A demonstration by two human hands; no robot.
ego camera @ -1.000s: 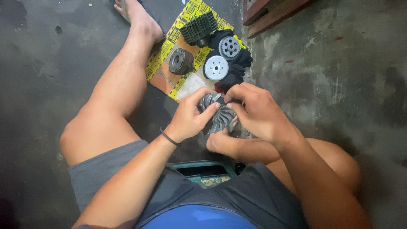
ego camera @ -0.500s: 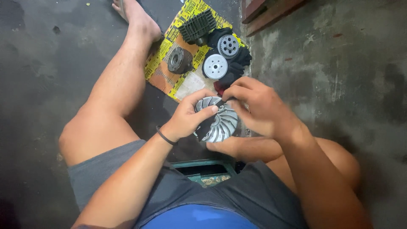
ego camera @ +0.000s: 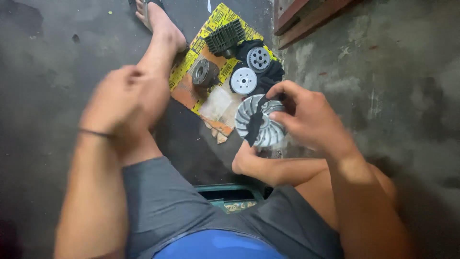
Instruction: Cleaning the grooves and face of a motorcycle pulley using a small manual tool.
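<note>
My right hand grips a silver finned metal disc by its right edge, with a strip of dark cloth hanging across its face. The disc hangs just above my right foot, over the floor. My left hand is lifted away to the left over my left leg, blurred by motion, fingers loosely curled, and I see nothing in it. A thin black band circles that wrist.
A yellow and orange cardboard sheet lies on the concrete floor ahead, carrying a black ribbed cylinder, a dark round hub, two round silver parts and black cloth. A green box sits between my legs. Red-brown wood stands at the back right.
My left hand has let go of the finned disc and swung out to the left. The right hand alone keeps the disc, shifted slightly to the right.
</note>
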